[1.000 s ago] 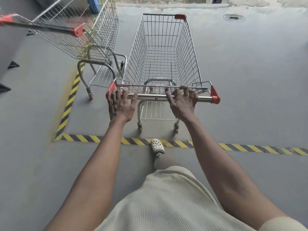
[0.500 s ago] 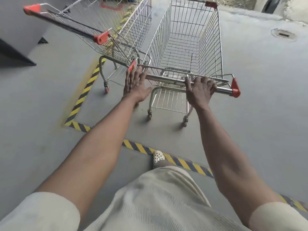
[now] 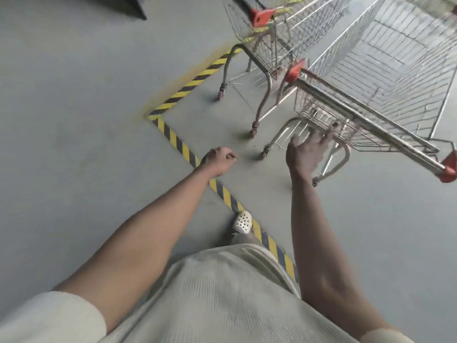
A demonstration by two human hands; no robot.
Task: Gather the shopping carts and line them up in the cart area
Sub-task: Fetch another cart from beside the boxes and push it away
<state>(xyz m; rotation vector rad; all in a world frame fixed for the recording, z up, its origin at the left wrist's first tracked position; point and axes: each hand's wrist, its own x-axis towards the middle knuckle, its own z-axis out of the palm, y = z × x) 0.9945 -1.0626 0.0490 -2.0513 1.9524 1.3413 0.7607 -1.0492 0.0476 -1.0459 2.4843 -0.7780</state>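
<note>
Down on the grey floor (image 3: 74, 120), inside the corner marked by yellow-and-black striped tape (image 3: 178, 142), we see two wire shopping carts standing side by side. The nearer cart (image 3: 385, 70) sits to our right, its handle bar (image 3: 366, 122) running slantwise across the view with a red cap (image 3: 293, 71) at the left end. Its wheels are on the inner side of the tape. The second cart (image 3: 272, 45) is just beside it on the left, and their baskets are close together; whether the two touch we cannot tell through the blur.

Neither of our hands grips the handle. Our right hand (image 3: 305, 154) is released, with the fingers spread and reaching up towards the folding wire flap below the bar. The fingertips come very near that flap, but we cannot tell if they touch it. Our left hand (image 3: 218, 159) is lower, over the floor and clear of both carts, with its fingers curled in and clenched on nothing.

One pale perforated shoe (image 3: 242, 222) rests right on the tape line below us.
</note>
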